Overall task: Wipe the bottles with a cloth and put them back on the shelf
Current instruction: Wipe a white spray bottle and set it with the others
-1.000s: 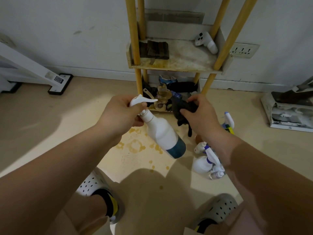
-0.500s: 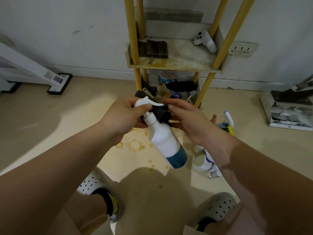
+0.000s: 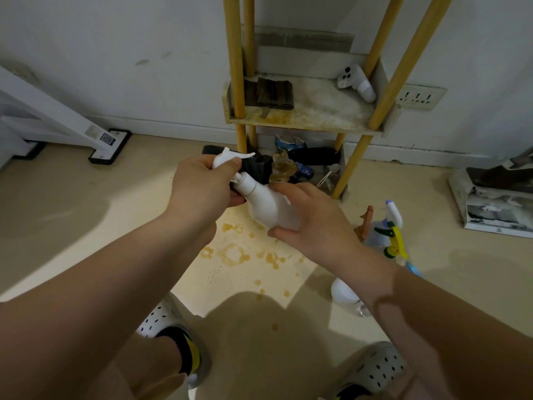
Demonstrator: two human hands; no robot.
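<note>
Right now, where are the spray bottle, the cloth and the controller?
spray bottle (image 3: 266, 207), head view, white body below the neck.
cloth (image 3: 256, 168), head view, dark fold beside the trigger.
controller (image 3: 357, 83), head view, middle of its white body.

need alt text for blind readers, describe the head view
A person's left hand grips the trigger head of a white spray bottle and the right hand holds its body, a black cloth bunched at the neck. A yellow-posted shelf stands behind.

The left hand (image 3: 202, 189) grips the trigger head of a white plastic spray bottle (image 3: 261, 202) beside a crumpled black cloth (image 3: 256, 168); the right hand (image 3: 314, 223) wraps its body, near a yellow-poled shelf (image 3: 302, 126).
</note>
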